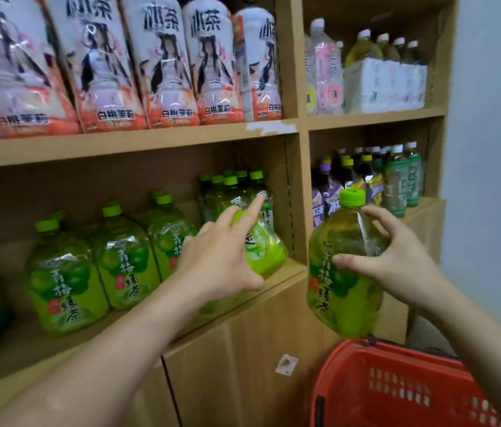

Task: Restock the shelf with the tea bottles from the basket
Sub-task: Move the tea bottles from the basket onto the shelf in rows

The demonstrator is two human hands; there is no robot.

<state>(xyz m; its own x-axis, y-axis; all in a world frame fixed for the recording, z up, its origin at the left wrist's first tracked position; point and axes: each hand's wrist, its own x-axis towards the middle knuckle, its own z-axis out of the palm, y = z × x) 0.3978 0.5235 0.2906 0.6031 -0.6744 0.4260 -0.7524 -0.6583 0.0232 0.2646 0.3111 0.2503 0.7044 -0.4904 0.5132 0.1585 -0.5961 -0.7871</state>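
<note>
My right hand holds a green tea bottle by its upper half, with the thumb on the label and the fingers curled round the clear shoulder. The bottle hangs about upright in the air, above the red basket and in front of the wooden post between the two shelf sections. My left hand is open, with fingers spread and almost straight, and it lies against the end bottle on the lower shelf. This end bottle looks tilted and stands near the front edge, just beside the post. How much free place is behind my hand, I cannot tell. I think the step now is to make room for the new bottle. To do it well, I should first push the end bottle upright and a little back with the flat left hand, in line with the other green bottles. Then the right hand can bring its bottle round the post, bottom first, label to the front. My grip is high, so the heavy bottom may swing. I would go slowly and release only when it stands fully on the board.
</note>
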